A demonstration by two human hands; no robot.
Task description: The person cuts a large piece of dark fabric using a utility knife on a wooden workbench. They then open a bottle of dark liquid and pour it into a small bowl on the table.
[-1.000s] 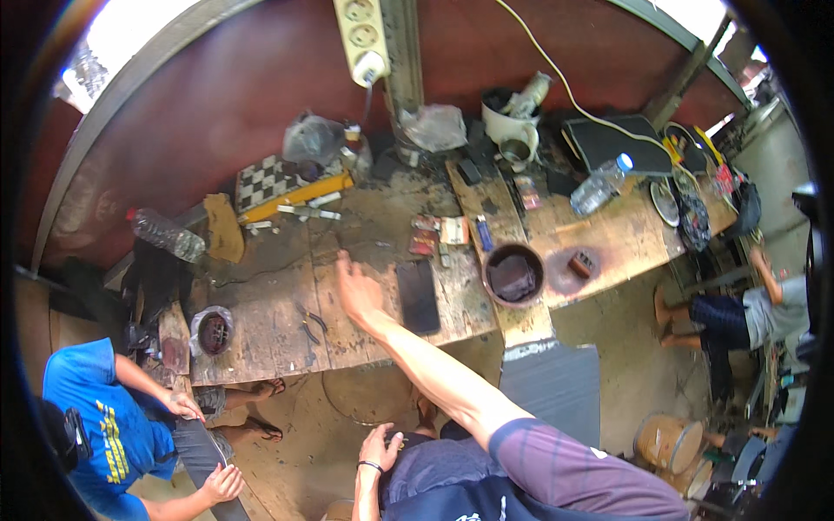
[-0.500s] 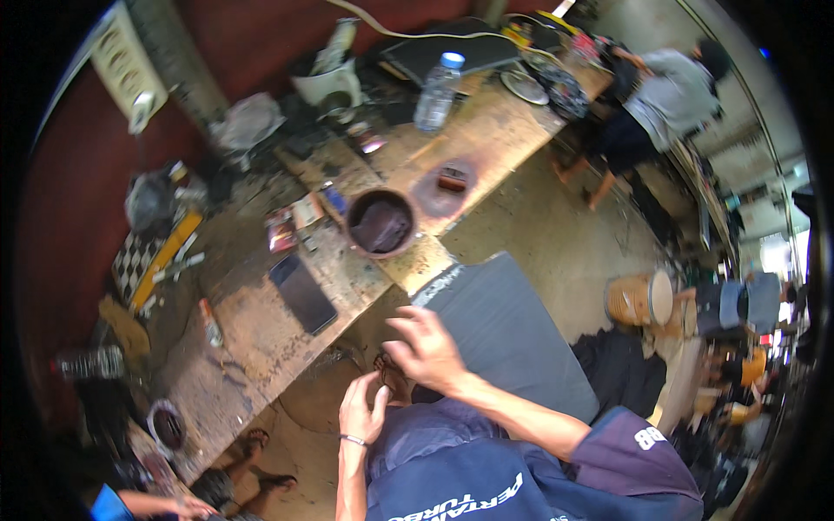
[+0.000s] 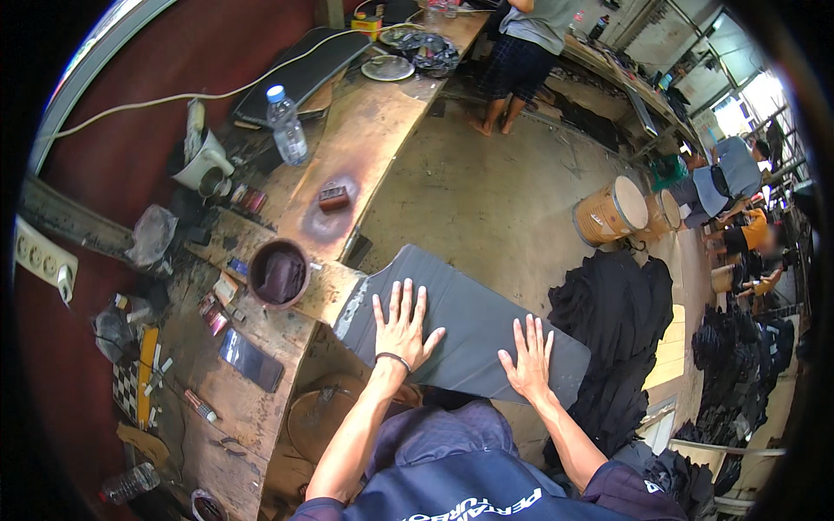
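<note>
Just beyond the lap, a long dark grey board (image 3: 469, 317), broad face up. Long axis crosswise to the body and aslant: left end farther off, at the corner of the wooden tabletop (image 3: 382, 122) and pointing that way; right end nearer, pointing toward a heap of black cloth (image 3: 604, 321). Along the left end, a pale, scuffed strip. On the board toward that end, the left hand (image 3: 403, 337), with a dark band at the wrist; grip spread, palm down, fingers pointing away from the body, across the long axis. On the board toward the other end, the right hand (image 3: 527, 369), likewise palm down, grip spread, fingers forward, thumb turned toward the left hand. Between the two, bare grey surface.

Over to the left, on the tabletop, a dark phone (image 3: 251, 359) and, near the corner, a round brown bowl (image 3: 253, 282) with something dark inside, hard to identify. Past the bowl, a small reddish-brown block (image 3: 333, 198) on a dark-ringed stain, then a clear bottle (image 3: 287, 128) with a blue cap. Beyond the cloth, a wooden drum (image 3: 608, 213). Farther off, near the tabletop's far end, a barefoot person (image 3: 534, 39) in a grey shirt.
</note>
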